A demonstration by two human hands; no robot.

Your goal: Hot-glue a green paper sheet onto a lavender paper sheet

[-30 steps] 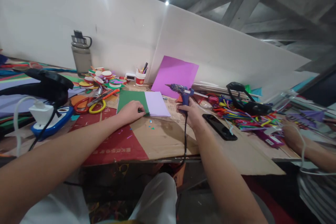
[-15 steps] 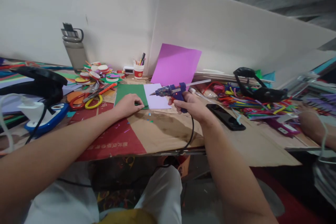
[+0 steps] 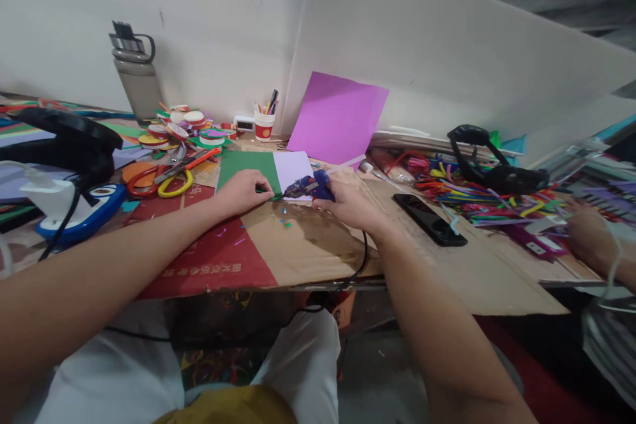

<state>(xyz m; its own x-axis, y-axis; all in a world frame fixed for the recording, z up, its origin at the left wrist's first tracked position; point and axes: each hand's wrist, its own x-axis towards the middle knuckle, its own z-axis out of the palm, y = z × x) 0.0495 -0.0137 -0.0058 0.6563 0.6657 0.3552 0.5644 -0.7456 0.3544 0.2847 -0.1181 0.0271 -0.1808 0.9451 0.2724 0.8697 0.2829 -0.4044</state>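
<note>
My right hand (image 3: pixel 350 202) is wrapped round a blue hot glue gun (image 3: pixel 313 185), with a pale glue stick jutting from its back and a black cord below. The gun's nozzle points left, at the fingertips of my left hand (image 3: pixel 244 192). Those fingers pinch a small, thin dark green piece (image 3: pixel 276 197); its exact shape is too small to tell. Under the left hand lies a green sheet (image 3: pixel 248 169), and beside it a pale lilac sheet (image 3: pixel 292 167). Tiny blue and green scraps (image 3: pixel 285 224) are scattered on the cardboard (image 3: pixel 308 255) in front.
Orange and yellow scissors (image 3: pixel 171 179) and a blue power strip (image 3: pixel 94 212) lie to the left. A water bottle (image 3: pixel 136 79), a paper cup of pens (image 3: pixel 264 126) and a purple sheet (image 3: pixel 338 116) stand behind. Right: a phone (image 3: pixel 430 218), colourful pipe cleaners (image 3: pixel 447 195), another person's hand (image 3: pixel 591 232).
My right hand has lowered the glue gun and brought it left, so its nozzle now meets the piece at my left fingertips. The left hand has barely moved.
</note>
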